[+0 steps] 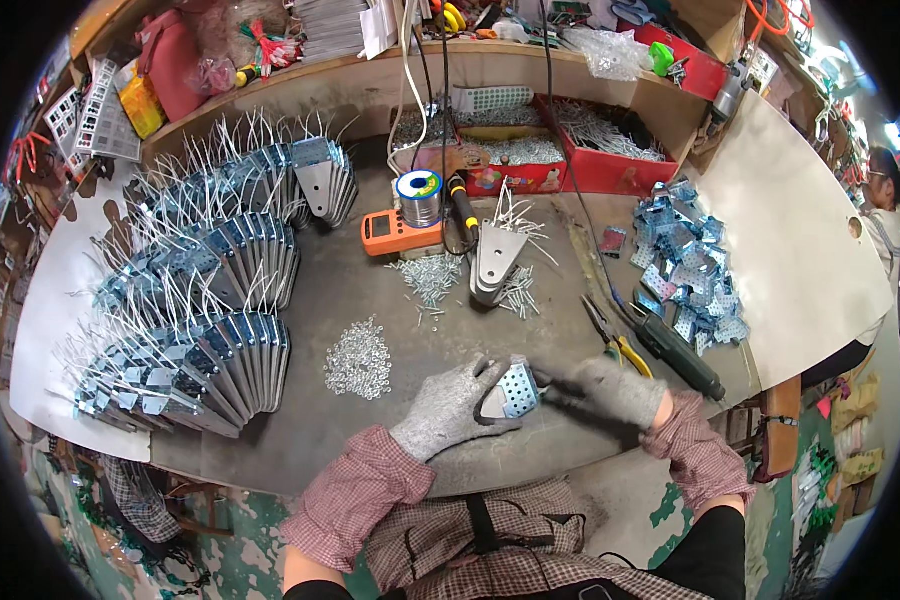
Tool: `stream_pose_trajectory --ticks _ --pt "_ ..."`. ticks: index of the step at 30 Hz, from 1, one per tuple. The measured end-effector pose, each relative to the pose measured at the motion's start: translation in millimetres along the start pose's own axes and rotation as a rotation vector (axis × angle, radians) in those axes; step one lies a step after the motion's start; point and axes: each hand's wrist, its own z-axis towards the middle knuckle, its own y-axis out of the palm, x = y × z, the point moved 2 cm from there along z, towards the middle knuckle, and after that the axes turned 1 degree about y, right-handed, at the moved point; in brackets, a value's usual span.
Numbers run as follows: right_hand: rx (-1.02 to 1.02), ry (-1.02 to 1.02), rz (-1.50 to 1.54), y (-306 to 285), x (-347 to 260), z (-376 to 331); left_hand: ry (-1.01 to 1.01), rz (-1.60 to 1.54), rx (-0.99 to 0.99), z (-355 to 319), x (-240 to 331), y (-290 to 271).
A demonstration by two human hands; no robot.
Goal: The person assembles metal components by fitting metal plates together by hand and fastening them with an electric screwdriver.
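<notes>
My left hand [452, 408], in a grey glove, grips a metal bracket with a perforated, blue-filmed plate [519, 389] near the front edge of the table. Just right of it is my right hand [615, 391], also gloved; its fingers are smeared by motion, and whether they hold anything is unclear. Beyond the hands lie a heap of small nuts [358, 358], a heap of screws [431, 279] and a short stack of grey brackets with white wires [499, 256]. Yellow-handled pliers [619, 345] and a dark green electric screwdriver [678, 351] rest beyond my right hand.
Rows of wired brackets [195, 372] fill the table's left side. Loose blue-filmed plates [686, 262] are heaped at the right. Toward the back stand a solder spool [420, 204], an orange meter [401, 233] and red bins [610, 178] of fasteners. A cable hangs across the table.
</notes>
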Motion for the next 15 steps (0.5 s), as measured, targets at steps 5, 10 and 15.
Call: stream_pose_trajectory --ticks 5,10,15 --pt "0.189 0.130 -0.216 -20.4 69.1 2.2 0.041 -0.012 -0.031 10.6 8.9 -3.4" --pt "0.530 0.056 -0.179 -15.3 61.2 59.8 0.060 -0.007 -0.045 8.4 9.9 0.8" --pt "0.376 0.212 -0.330 6.9 46.4 92.3 0.037 0.009 0.040 2.6 -1.3 14.7"
